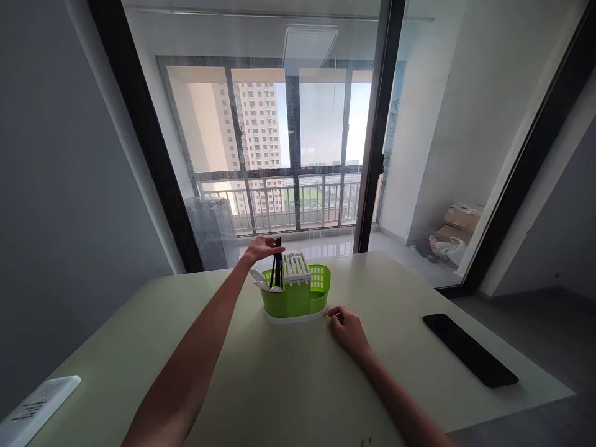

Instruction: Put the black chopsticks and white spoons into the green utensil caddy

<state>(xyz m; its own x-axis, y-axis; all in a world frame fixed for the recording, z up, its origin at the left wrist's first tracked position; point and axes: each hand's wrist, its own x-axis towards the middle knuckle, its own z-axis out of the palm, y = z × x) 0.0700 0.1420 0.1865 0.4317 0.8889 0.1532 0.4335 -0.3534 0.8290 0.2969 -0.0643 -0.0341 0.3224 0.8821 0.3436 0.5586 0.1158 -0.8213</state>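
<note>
A green utensil holder (298, 302) with a white base and a white slotted top (297, 268) stands on the table. Black chopsticks (278, 273) rise from its left compartment, and my left hand (264, 247) has its fingers closed around their upper ends. White spoons (259, 278) lean out at the holder's left side. Near the right end of the white base rests my right hand (345, 328), low on the table, its fingers curled. Whether those fingertips touch the base or hold anything small, I cannot make out.
A black phone (470, 349) lies on the pale table (279, 385) at the right. At the left edge is a white flat object with dark markings (40, 406). Beyond the table's far edge stands a dark-framed glass door (379, 124), with cardboard boxes (459, 226) behind it.
</note>
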